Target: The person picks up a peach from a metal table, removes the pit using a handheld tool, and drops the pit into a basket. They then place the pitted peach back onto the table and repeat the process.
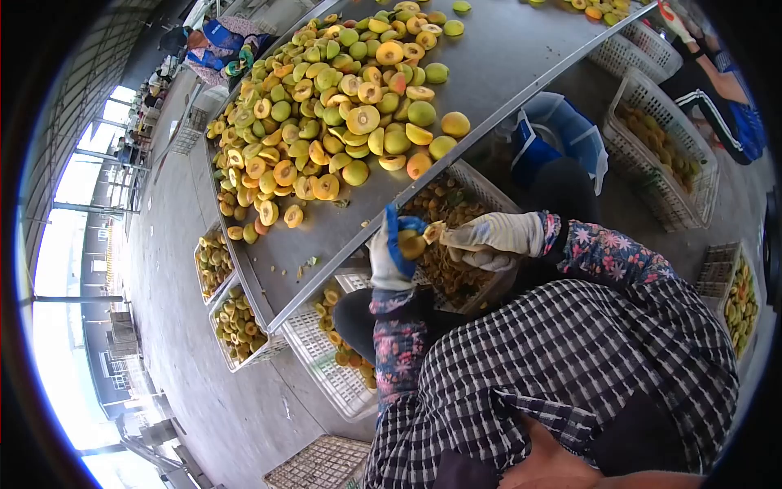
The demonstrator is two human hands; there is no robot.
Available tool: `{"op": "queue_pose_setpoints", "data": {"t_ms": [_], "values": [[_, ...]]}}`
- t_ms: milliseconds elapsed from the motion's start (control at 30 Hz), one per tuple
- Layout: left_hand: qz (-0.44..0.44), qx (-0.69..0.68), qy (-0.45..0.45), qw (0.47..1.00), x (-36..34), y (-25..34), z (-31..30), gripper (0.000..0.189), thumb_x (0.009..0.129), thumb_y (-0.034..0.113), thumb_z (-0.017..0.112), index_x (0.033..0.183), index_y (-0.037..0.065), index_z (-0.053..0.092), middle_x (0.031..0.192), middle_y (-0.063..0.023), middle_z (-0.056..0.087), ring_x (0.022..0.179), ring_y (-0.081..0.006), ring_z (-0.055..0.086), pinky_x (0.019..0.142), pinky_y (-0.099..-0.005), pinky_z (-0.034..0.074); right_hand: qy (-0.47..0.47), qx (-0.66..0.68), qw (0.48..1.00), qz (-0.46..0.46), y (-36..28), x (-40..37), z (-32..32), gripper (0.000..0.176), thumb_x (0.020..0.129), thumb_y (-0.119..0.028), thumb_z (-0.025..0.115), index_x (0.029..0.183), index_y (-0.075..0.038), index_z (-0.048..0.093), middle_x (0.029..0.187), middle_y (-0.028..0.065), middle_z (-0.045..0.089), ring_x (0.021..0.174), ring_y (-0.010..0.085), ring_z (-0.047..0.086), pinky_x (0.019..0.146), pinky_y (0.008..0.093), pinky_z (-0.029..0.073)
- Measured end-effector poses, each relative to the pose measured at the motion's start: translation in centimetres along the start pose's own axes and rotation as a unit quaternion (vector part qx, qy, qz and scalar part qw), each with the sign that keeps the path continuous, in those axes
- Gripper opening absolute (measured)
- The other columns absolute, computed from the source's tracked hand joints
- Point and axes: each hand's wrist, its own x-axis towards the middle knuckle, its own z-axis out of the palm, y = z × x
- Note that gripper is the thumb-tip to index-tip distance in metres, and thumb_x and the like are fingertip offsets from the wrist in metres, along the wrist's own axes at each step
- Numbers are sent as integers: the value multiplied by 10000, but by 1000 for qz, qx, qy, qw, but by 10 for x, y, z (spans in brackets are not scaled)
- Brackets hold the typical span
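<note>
Yellow fruit prtly behind L fingers

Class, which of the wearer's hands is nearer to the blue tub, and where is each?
Right. The right hand is below and left of the blue tub in the picture; the left hand, holding a fruit, is farther left, beyond the right hand.
</note>
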Motion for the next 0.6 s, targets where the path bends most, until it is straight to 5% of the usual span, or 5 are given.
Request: {"op": "queue_pose_setpoints", "data": {"t_ms": [167,200,300,400,600], "values": [[-2,127,220,967,-54,81,-84,259,998,209,556,1005,-17,682,825,-82,712,618,-51,551,509,-199,386,247,-300,921,-35,12,2,3,419,972,-437,556,1123,-47,577,787,74,607,645,180,603,580,310,477],[-52,264,246,931,-56,90,-108,319,982,258,582,1050,-36,688,821,-62,710,672,-60,574,579,-229,438,259,-472,821,-191,44,20,-39,396,963,-350,567,1194,-30,530,888,170,647,826,309,653,741,371,498],[-16,495,258,829,-65,106,-142,369,922,307,632,1102,-12,680,964,-137,716,881,-236,673,795,-332,504,305,-509,796,-121,45,14,-32,444,939,-307,593,1271,-38,468,966,228,652,966,387,632,858,414,470],[65,496,190,845,-38,110,-122,364,911,312,633,1104,6,676,1023,-172,701,922,-275,673,810,-351,504,330,-541,772,-39,18,3,-6,467,939,-289,593,1312,-57,435,949,210,647,933,370,632,867,418,475],[-79,447,23,891,83,80,-26,493,944,457,531,1098,5,653,1006,-197,699,969,-340,662,857,-401,491,344,-504,791,41,22,14,-10,500,928,-224,576,1373,-64,414,955,205,651,920,382,629,833,421,499]]}}
